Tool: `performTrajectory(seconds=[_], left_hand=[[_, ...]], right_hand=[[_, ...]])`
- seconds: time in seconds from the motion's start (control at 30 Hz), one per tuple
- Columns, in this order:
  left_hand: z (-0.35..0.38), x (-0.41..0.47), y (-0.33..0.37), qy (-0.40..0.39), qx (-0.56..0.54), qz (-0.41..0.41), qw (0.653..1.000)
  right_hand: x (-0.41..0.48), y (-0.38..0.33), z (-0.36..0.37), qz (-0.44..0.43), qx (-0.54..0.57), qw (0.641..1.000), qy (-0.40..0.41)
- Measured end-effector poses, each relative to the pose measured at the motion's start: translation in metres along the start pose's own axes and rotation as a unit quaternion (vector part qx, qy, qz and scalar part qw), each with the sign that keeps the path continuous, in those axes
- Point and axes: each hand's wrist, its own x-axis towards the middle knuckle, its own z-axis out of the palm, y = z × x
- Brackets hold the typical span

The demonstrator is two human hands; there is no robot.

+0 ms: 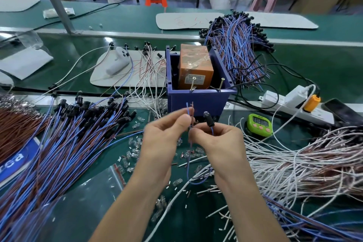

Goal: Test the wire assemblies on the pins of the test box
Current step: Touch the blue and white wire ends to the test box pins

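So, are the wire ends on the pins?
Off: left hand holds wire ends before the blue box, below both pins.

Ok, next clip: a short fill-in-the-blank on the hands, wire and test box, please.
The left hand pinches the wire assembly by its ends, one brown, one ____.
The right hand holds its ____ socket.
____ screw pins stand on the blue test box.
The timer beside it is ____.
Missing: blue; black; two; green.
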Motion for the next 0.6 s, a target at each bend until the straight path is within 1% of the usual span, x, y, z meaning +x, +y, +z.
performTrajectory(seconds=[0.07,0.13,0.27,0.3,0.43,0.47,0.57,0.6], left_hand=[[-0.008,0.007,0.014,0.005,0.042,0.041,0.998],[-0.014,0.012,0.025,0.006,0.071,0.061,0.996],[-0.027,0.021,0.035,0.072,0.117,0.09,0.986],[-0.031,0.02,0.037,0.067,0.13,0.093,0.985],[-0.037,0.016,0.039,-0.026,0.253,0.066,0.965],[-0.036,0.015,0.038,-0.026,0.256,0.054,0.965],[-0.037,0.018,0.036,0.029,0.206,0.054,0.977],[-0.038,0.019,0.036,0.036,0.195,0.058,0.978]], right_hand=[[-0.001,-0.001,-0.004,0.003,-0.044,0.999,-0.025],[-0.002,-0.002,-0.007,0.012,-0.061,0.997,-0.044],[-0.003,-0.002,-0.009,0.033,-0.051,0.996,-0.071],[-0.004,-0.002,-0.009,0.035,-0.047,0.995,-0.075],[-0.004,0.0,-0.011,0.026,-0.047,0.995,-0.087],[-0.003,0.0,-0.011,0.026,-0.051,0.994,-0.088],[-0.005,0.001,-0.01,0.029,-0.055,0.994,-0.085],[-0.005,0.001,-0.01,0.03,-0.054,0.995,-0.084]])
